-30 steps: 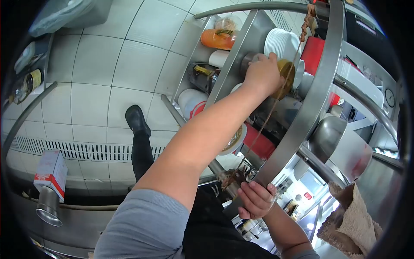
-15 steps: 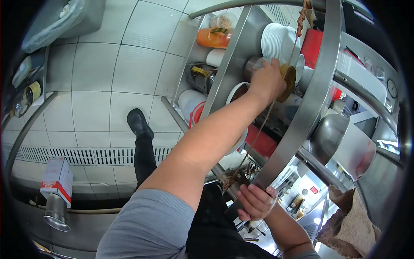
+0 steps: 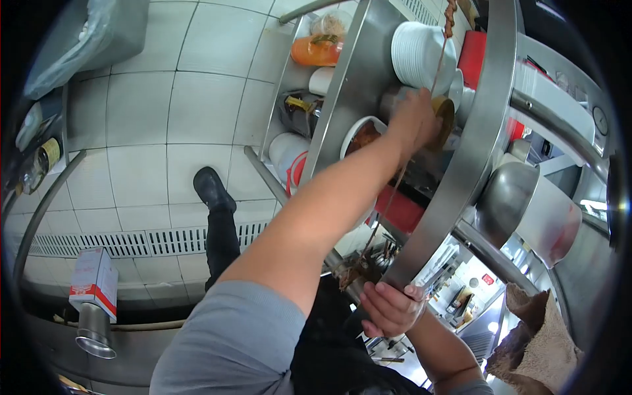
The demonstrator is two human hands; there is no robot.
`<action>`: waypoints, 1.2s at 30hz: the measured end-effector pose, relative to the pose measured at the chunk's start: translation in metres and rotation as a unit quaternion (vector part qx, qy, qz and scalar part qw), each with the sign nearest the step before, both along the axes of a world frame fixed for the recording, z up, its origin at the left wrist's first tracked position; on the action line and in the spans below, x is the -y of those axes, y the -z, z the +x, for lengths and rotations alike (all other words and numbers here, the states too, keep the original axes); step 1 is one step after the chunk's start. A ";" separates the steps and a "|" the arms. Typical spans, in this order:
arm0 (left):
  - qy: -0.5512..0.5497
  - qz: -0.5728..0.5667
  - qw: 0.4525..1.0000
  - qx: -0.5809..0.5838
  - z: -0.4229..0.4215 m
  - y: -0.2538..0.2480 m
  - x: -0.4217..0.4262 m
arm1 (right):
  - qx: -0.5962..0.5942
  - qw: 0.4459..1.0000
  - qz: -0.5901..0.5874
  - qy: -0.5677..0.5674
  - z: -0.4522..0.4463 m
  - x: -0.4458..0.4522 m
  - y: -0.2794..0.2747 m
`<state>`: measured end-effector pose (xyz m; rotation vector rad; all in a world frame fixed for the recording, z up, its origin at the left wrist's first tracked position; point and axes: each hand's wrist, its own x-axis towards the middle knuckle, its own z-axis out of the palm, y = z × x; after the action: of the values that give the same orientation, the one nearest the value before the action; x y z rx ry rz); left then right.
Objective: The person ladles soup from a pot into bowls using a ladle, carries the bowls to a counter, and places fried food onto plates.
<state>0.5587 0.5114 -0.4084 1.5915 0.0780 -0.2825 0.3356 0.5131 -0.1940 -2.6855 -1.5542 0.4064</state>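
Note:
My left hand point(image 3: 413, 122) reaches between the steel shelves, smeared by motion. It is at a yellowish round disc point(image 3: 442, 122), and a metal container point(image 3: 392, 100) is partly hidden behind its fingers. Whether the fingers grip the disc does not show. A white bowl with reddish-brown food point(image 3: 364, 136) sits beside the forearm. My right hand point(image 3: 392, 308) is closed beside the end of the steel counter edge point(image 3: 424, 243). Its fingers curl round something dark, mostly hidden by the hand.
Stacked white plates point(image 3: 421, 56) stand beyond my left hand. A knotted cord point(image 3: 395, 191) hangs across the shelves. Steel rails point(image 3: 559, 131) and a metal bowl point(image 3: 507, 204) are on the right, above a brown cloth point(image 3: 533, 329). A lined bin point(image 3: 92, 46) is at upper left.
My left hand has shifted slightly and blurred, uncovering more of the food bowl. The disc sits a little farther right among the shelves. My right hand keeps its grip, and the view has shifted a little.

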 end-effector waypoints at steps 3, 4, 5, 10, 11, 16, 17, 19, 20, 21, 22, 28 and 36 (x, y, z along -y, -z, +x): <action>0.043 -0.045 0.998 -0.025 0.010 0.012 -0.023 | -0.008 1.000 0.007 0.009 -0.002 0.003 0.001; 0.036 -0.046 0.998 -0.008 0.010 0.020 -0.034 | -0.014 1.000 0.005 0.019 -0.002 0.003 0.000; 0.027 -0.029 0.999 -0.012 0.013 0.028 -0.044 | -0.009 1.000 0.009 0.015 0.000 0.003 0.000; 0.045 0.078 0.996 -0.011 -0.011 0.045 -0.092 | -0.005 1.000 0.017 0.016 -0.002 0.003 0.002; 0.092 0.112 0.989 -0.021 -0.021 0.046 -0.097 | -0.004 1.000 0.018 0.015 -0.003 0.004 0.001; 0.214 0.174 0.959 -0.063 -0.049 0.058 -0.093 | -0.004 1.000 0.021 0.016 -0.002 0.002 0.002; 0.219 0.178 0.958 -0.050 -0.054 0.064 -0.088 | -0.001 1.000 0.024 0.013 -0.001 0.003 0.002; 0.208 0.184 0.960 -0.031 -0.061 0.072 -0.079 | -0.014 0.999 0.029 -0.016 0.000 0.005 0.002; 0.207 0.186 0.960 -0.030 -0.062 0.070 -0.080 | -0.013 0.999 0.031 -0.017 -0.001 0.005 0.002; 0.200 0.190 0.961 -0.018 -0.063 0.069 -0.081 | -0.010 1.000 0.027 0.000 -0.002 0.004 0.001; 0.192 0.193 0.962 -0.007 -0.062 0.067 -0.082 | -0.008 1.000 0.023 0.017 -0.002 0.003 0.000; 0.170 0.225 0.959 -0.007 -0.039 0.055 -0.122 | -0.013 0.999 0.023 0.021 -0.002 0.002 0.000; 0.060 0.211 0.974 -0.054 -0.055 0.061 -0.125 | -0.018 1.000 0.015 0.021 -0.002 0.002 -0.002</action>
<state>0.5038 0.6363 -0.4695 2.0062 0.1331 -0.4708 0.3334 0.5114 -0.1916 -2.6676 -1.4814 0.4234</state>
